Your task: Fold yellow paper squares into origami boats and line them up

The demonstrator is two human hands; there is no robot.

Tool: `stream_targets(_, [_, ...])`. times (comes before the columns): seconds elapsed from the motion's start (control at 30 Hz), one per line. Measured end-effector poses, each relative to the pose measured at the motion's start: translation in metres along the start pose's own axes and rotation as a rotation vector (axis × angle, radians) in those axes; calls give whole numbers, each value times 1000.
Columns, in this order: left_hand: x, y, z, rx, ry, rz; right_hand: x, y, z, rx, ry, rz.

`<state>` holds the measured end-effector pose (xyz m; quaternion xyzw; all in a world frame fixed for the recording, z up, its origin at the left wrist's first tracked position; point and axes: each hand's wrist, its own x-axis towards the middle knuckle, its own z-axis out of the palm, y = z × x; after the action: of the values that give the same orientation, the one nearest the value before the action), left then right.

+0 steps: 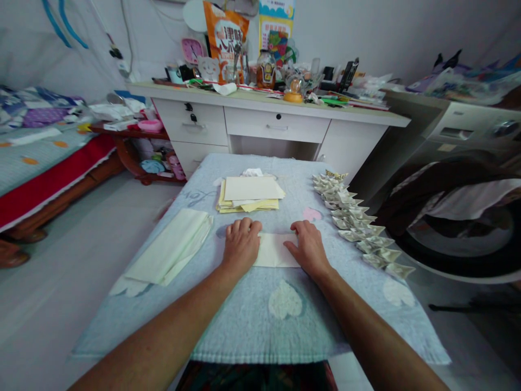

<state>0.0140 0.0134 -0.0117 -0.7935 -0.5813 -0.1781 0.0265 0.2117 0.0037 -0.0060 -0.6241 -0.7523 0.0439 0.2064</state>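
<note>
1. Left: folded sheets [169,247].
2. Centre: left hand [242,242], at the left end of the paper strip [274,251] (grip cannot be told).
3. Right of centre: right hand [310,247], thumb and fingers apart, at its right end.
4. Right: folded paper pieces [353,220].

The left hand [242,244] and the right hand [310,247] are both bare, and the forearms [175,320] are also uncovered. Over the lap the person wears a dark garment [260,377] with some green and red pattern, its details too dim to tell.
</note>
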Motion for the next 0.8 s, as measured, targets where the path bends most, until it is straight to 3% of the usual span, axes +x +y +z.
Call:
stream_targets(0.13, [4, -7, 7, -146, -155, 222, 1, -4, -5, -30, -132, -226])
stream_targets(0.23, [5, -12, 7, -215, -177, 259, 1, -6, -7, 1, -242, -300])
stream_targets(0.8, [-6, -30, -16, -339, -405, 289, -15, -36, -12, -229, -271, -159])
